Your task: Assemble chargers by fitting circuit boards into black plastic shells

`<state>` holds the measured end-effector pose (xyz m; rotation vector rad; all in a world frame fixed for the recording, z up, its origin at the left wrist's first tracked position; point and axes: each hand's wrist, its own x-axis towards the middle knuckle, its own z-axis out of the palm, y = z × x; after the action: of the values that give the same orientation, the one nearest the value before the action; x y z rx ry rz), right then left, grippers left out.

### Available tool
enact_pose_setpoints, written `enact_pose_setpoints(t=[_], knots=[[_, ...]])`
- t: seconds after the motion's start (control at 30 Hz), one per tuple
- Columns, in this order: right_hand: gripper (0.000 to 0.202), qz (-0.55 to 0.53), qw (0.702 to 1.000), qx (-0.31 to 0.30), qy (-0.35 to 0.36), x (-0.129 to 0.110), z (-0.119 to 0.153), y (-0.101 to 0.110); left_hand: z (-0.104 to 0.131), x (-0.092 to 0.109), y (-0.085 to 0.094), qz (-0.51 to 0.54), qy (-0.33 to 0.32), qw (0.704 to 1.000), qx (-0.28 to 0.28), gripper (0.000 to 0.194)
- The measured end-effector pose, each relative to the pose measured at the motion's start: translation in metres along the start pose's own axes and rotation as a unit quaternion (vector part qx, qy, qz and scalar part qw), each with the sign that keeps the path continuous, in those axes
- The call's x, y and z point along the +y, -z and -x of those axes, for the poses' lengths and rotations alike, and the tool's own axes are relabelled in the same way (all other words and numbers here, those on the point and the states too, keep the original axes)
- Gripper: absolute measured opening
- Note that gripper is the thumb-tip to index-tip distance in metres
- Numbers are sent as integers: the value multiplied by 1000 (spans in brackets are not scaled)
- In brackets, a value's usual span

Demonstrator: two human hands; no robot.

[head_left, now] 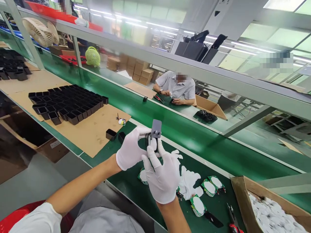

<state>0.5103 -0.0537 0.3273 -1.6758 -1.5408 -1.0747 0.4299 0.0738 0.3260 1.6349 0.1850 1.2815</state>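
Both of my hands wear white gloves and meet over the green bench. My left hand (131, 148) is closed around the side of a small black plastic housing (148, 139). A flat dark grey panel (156, 127) stands up from it, and a white round pad (153, 143) shows at its opening. My right hand (163, 176) has its fingers pressed on the pad and the housing's near side; its palm side is hidden. Nearest my left hand, an empty black housing (111, 134) stands on the bench. Loose white gloves (189, 181) lie just right of my right hand.
Rows of black housings (70, 103) stand on cardboard (102, 129) to the left. Green circuit boards with white pads (198, 205), pliers (232, 218) and a carton of white pieces (239, 191) lie at right. Across the belt, a co-worker (178, 87) sits handling a small part.
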Motion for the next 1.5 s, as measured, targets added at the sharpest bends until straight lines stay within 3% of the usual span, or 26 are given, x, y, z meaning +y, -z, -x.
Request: enact_pose_setpoints(t=[0.17, 0.27, 0.4, 0.57, 0.67, 0.8, 0.93, 1.03, 1.13, 1.2, 1.27, 1.3, 1.37, 1.43, 1.47, 1.5], knots=[[63, -31, 999, 11, -33, -26, 21, -9, 22, 4, 17, -11, 6, 1000, 9, 56], [70, -65, 994, 20, -85, -34, 30, -7, 31, 1, 15, 41, 27, 999, -9, 62], [76, -141, 968, 88, -186, -40, 38, 0, 35, -4, 7, 115, 41, 992, -32, 79], [76, -112, 978, 98, -148, -35, 40, 14, 38, -6, -3, 145, -18, 988, -53, 75], [70, -76, 988, 53, -124, -30, 42, 18, 40, -7, -8, 140, -18, 988, -57, 69], [64, -24, 995, 37, -90, -25, 49, 13, 43, -11, -13, 119, -2, 991, -59, 66], [45, -2, 995, 34, -98, -21, 56, 7, 47, -15, -18, 62, -8, 997, -46, 63], [35, -25, 988, 36, -148, -22, 58, 3, 49, -18, -21, -25, -26, 999, -31, 58], [28, -85, 965, 76, -234, -24, 56, 0, 49, -19, -22, -110, -71, 991, -21, 56], [18, -153, 928, 121, -319, -25, 52, -1, 47, -17, -21, -161, -104, 981, -19, 57], [14, -270, 841, 146, -444, -25, 48, -2, 44, -12, -19, -200, -116, 973, -22, 57], [17, -346, 771, 145, -515, -25, 46, -1, 43, -8, -18, -203, -113, 972, -27, 60], [25, -489, 596, 125, -624, -26, 45, -1, 39, 1, -16, -166, -93, 981, -44, 67], [31, -586, 444, 98, -671, -29, 45, -1, 36, 10, -16, -101, -62, 991, -68, 68], [33, -615, 397, 90, -676, -31, 45, -2, 35, 13, -16, -71, -53, 993, -76, 66], [35, -636, 367, 83, -673, -33, 45, -3, 34, 15, -16, -46, -47, 995, -81, 64]])
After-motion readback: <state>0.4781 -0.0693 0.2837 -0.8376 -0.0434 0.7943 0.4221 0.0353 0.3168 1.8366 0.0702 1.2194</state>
